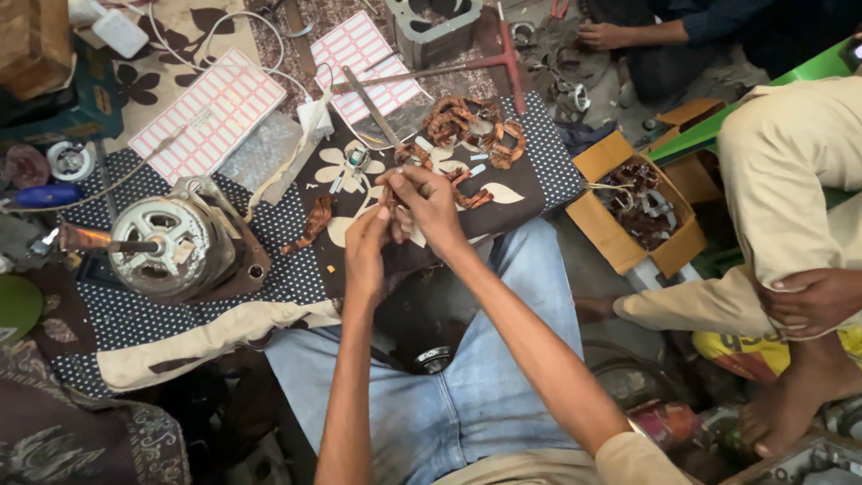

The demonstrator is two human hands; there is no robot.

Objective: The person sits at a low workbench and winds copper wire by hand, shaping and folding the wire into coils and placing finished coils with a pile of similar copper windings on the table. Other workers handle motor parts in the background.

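Pinching something small and copper-coloured between both sets of fingertips, we hold our left hand [366, 241] and right hand [429, 202] together just above the dark floral cloth [530, 180]. Both hands are closed on that piece, likely a strand or bit of copper winding [392, 184], though it is too small to tell exactly.

We judge the main risk to be the fine wire slipping or snapping if the two hands pull apart unevenly. Dropped, it would be hard to spot among the loose copper coils [471, 126] just beyond our fingers. The thin metal rod [373, 108] lying far-left of the hands could also be knocked by a wrist.

We sit on the floor with our jeans [503, 377] near the camera. On the left rests a round electric motor [175, 247] on dotted fabric, with white gridded sheets [208, 115] farther off. To the right a cardboard box [620, 238] holds more coils. Another person in beige trousers [790, 171] sits at the right, and a third person's hand [603, 36] works at the far edge.
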